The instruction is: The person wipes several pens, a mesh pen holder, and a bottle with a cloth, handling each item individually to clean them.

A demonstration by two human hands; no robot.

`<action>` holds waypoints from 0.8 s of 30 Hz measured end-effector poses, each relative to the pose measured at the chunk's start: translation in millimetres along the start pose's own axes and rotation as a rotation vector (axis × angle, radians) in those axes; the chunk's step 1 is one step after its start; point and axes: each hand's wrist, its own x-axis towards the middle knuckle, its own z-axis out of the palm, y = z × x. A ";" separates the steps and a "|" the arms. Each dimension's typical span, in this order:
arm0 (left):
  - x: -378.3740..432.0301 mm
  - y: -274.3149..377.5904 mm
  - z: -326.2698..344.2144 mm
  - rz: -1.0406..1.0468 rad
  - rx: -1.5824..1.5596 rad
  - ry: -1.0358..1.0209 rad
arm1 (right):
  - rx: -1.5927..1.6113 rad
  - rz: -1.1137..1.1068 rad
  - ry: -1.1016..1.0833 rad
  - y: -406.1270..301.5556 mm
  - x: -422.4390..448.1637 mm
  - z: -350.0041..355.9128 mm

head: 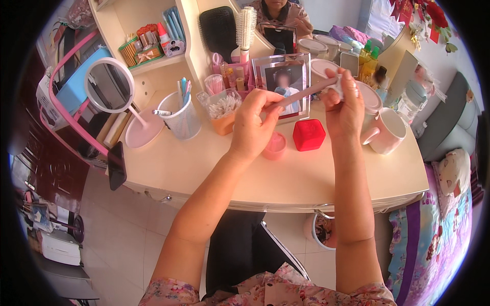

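My left hand (252,124) pinches the near end of a slim mauve stick (308,91), perhaps a cosmetic pencil or brush handle. The stick slants up to the right above the dressing table (183,164). At its far end my right hand (346,109) grips a crumpled white tissue (337,88) against it; that tip is hidden. Behind the stick stands a clear-edged photo frame (281,59). Below lie a red ring-type box (309,135) and a small round pink container (275,147), partly covered by my left hand. A pale pink mug (388,132) is right of my right wrist.
On the left are a round mirror (130,84), a white mesh pen cup (182,122) and a phone (116,166) at the edge. Cotton swabs (224,105) stand near my left hand. Lidded tubs (367,95) stand behind my right hand. A waste bin (312,229) sits below.
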 end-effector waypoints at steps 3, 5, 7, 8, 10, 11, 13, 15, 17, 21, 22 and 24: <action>1.1 -3.8 -3.2 0.059 0.031 0.061 | 0.052 0.024 0.018 -4.8 4.1 -3.9; 1.4 -3.7 -4.6 0.120 0.064 0.109 | -0.003 0.133 -0.091 1.6 -0.5 2.2; 2.7 1.3 -2.4 0.165 0.135 0.129 | -0.141 0.202 -0.129 12.4 -13.6 18.3; 2.9 3.6 -1.3 0.187 0.171 0.139 | -0.203 0.256 -0.194 16.0 -18.2 18.4; 2.2 5.0 1.4 0.175 0.169 0.142 | -0.236 0.288 -0.224 19.5 -23.1 21.6; 1.8 5.5 2.8 0.169 0.167 0.143 | -0.245 0.290 -0.216 20.9 -23.2 20.2; 1.4 8.1 2.7 0.154 0.186 0.107 | -0.270 0.238 -0.151 16.5 -18.5 17.8; 0.8 10.8 3.7 0.159 0.199 0.094 | -0.273 0.198 -0.110 12.0 -15.6 16.2; 0.1 13.8 5.5 0.186 0.209 0.103 | -0.252 0.173 -0.096 9.4 -14.9 17.1; 0.1 13.9 4.0 0.203 0.230 0.116 | -0.239 0.138 -0.055 10.0 -15.5 17.6; -0.1 12.9 4.4 0.207 0.227 0.122 | -0.223 0.125 -0.043 9.5 -15.1 17.3; 0.4 11.6 2.8 0.228 0.253 0.135 | -0.193 0.098 -0.018 5.6 -13.0 13.3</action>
